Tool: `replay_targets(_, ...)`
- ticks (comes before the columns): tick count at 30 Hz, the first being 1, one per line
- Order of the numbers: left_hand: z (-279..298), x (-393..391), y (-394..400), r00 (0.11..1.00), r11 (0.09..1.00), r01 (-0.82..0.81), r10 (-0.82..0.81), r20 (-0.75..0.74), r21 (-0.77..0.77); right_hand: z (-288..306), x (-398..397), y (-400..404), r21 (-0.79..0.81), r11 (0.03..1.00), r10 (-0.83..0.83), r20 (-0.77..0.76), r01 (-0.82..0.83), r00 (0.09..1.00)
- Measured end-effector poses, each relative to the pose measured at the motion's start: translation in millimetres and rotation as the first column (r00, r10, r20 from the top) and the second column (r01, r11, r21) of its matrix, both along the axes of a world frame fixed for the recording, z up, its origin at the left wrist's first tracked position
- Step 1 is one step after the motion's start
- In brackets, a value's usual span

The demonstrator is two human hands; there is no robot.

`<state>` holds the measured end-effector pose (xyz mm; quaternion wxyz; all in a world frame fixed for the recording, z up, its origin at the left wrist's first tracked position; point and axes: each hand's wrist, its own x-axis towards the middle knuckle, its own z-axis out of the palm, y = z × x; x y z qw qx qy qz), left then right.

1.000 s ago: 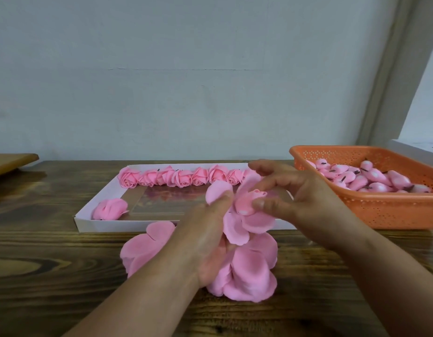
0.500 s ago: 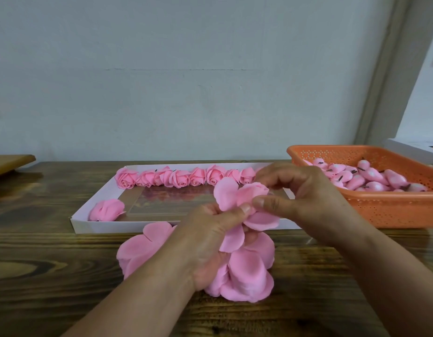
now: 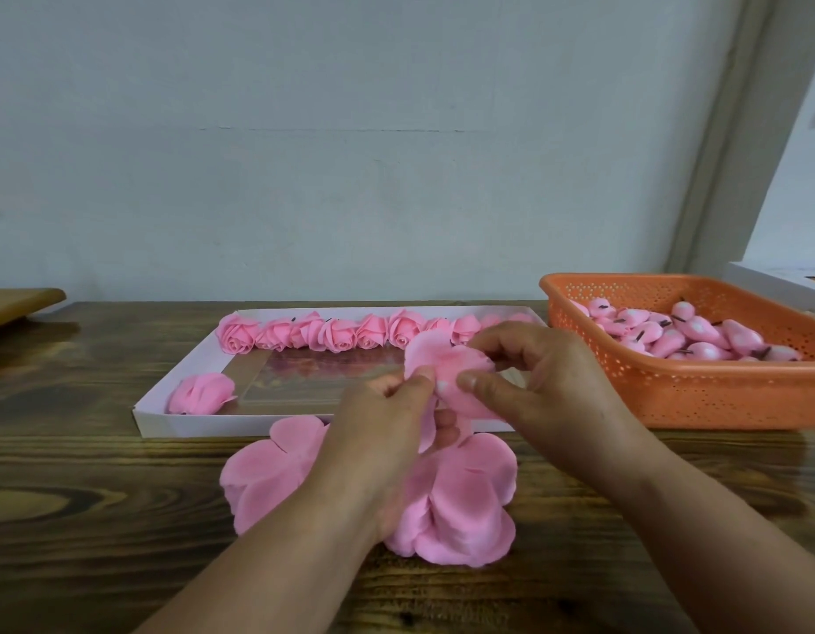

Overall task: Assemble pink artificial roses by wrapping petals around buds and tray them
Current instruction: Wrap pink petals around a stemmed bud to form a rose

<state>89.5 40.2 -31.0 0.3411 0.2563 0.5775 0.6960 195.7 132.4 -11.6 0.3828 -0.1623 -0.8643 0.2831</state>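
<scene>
Both hands hold one half-wrapped pink rose above the front edge of the white tray. My left hand grips it from below, thumb pressed on a petal. My right hand pinches the petals from the right side. The bud inside is hidden by petals. A row of several finished roses lines the tray's far wall. One more rose lies at the tray's front left. Loose pink petals are piled on the table under my hands.
An orange perforated basket full of pink buds stands at the right, next to the tray. The dark wooden table spreads to the left and front. A wooden board edge juts in at far left.
The petals have been folded closer around the bud. My left thumb has moved up onto the petal and my right fingers have closed in on the flower.
</scene>
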Motion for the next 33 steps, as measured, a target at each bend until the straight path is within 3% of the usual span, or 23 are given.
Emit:
replay_targets(14,0.2,-1.1,-0.4,0.996,0.999,0.047,-0.047,-0.070,0.004,2.5,2.1,-8.0,0.222,0.973,-0.094,0.124,0.064,0.988)
replay_targets(18,1.6,-1.1,0.5,0.995,0.997,0.070,-0.072,0.066,0.029,4.8,3.5,-3.7,-0.020,1.000,0.008,0.097,-0.006,0.995)
replay_targets(22,3.8,0.0,0.8,0.982,0.997,0.075,-0.076,0.174,0.009,7.3,8.4,3.7,-0.295,0.947,0.155,0.076,-0.127,0.985)
replay_targets(33,7.3,-2.2,0.2,0.960,0.996,0.085,-0.084,0.268,0.006,0.6,5.9,8.4,-0.447,0.869,0.212,-0.055,-0.214,0.976)
